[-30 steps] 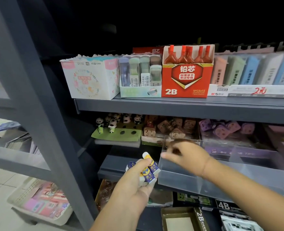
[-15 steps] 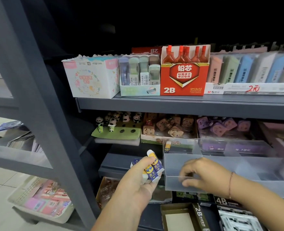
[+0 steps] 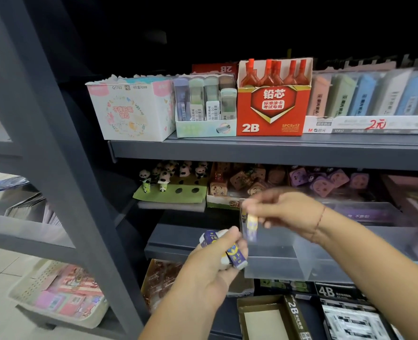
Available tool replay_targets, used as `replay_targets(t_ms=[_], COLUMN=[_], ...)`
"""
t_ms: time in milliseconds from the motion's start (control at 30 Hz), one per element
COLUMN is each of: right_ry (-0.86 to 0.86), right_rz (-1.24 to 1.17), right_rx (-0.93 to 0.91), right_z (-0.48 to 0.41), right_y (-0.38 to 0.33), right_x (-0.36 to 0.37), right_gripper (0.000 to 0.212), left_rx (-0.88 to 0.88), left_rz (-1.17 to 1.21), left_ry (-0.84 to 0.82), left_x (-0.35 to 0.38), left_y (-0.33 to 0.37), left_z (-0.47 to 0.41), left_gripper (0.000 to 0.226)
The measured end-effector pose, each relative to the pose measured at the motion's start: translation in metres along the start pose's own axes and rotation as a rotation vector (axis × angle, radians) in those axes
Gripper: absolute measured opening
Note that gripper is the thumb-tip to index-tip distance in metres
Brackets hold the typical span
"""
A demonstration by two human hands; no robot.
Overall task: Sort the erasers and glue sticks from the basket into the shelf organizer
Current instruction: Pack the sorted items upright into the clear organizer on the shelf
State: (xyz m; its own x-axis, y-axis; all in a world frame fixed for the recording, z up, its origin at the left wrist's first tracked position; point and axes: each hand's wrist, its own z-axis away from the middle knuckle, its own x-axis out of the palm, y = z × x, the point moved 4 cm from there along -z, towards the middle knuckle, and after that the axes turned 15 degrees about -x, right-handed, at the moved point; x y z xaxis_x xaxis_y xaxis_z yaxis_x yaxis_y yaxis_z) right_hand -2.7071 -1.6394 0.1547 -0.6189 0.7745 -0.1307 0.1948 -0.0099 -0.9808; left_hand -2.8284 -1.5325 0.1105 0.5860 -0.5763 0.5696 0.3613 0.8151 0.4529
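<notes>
Left hand [image 3: 210,266] is clutching several wrapped erasers [image 3: 236,257] in curled fingers; right hand [image 3: 284,214] is pinching one blurred eraser [image 3: 251,229] over the clear organizer [image 3: 301,263].

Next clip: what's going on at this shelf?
A person is stocking a shop shelf. The left hand grips a bunch of small blue-and-yellow wrapped erasers. The right hand pinches a single eraser at the left end of the clear organizer, not yet set down. The basket sits on the floor at lower left.
</notes>
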Motion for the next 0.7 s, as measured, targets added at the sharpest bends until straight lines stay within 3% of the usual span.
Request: replay_targets(t_ms=[67, 100, 167, 200, 367, 567, 700], right_ry=[0.195, 0.232, 0.150, 0.085, -0.085, -0.113, -0.097], right_rz=[0.174, 0.407, 0.829, 0.925, 1.144, 1.252, 1.295], right_rx=[-0.071, -0.097, -0.129, -0.142, -0.244, -0.312, -0.275], right_z=[-0.012, -0.018, -0.029, -0.033, -0.048, -0.058, -0.058], right_y=[-0.005, -0.005, 0.001, 0.008, 0.034, 0.043, 0.043], right_x=[-0.026, -0.037, -0.042, -0.038, -0.018, -0.019, -0.022], right_gripper=[0.010, 0.011, 0.012, 0.012, 0.017, 0.007, 0.013], left_rx=[-0.065, -0.087, -0.123, -0.137, -0.172, -0.166, -0.143], left_rz=[0.148, 0.191, 0.235, 0.249, 0.308, 0.296, 0.279], left_ry=[-0.035, -0.043, -0.061, -0.067, -0.089, -0.141, -0.177], left_x=[0.000, 0.000, 0.001, 0.002, 0.005, 0.003, 0.005], left_y=[0.002, 0.003, 0.004, 0.004, 0.004, 0.007, 0.005], left_z=[0.000, 0.000, 0.002, 0.003, 0.006, 0.004, 0.002], left_gripper=[0.015, 0.015, 0.018, 0.020, 0.017, 0.013, 0.019])
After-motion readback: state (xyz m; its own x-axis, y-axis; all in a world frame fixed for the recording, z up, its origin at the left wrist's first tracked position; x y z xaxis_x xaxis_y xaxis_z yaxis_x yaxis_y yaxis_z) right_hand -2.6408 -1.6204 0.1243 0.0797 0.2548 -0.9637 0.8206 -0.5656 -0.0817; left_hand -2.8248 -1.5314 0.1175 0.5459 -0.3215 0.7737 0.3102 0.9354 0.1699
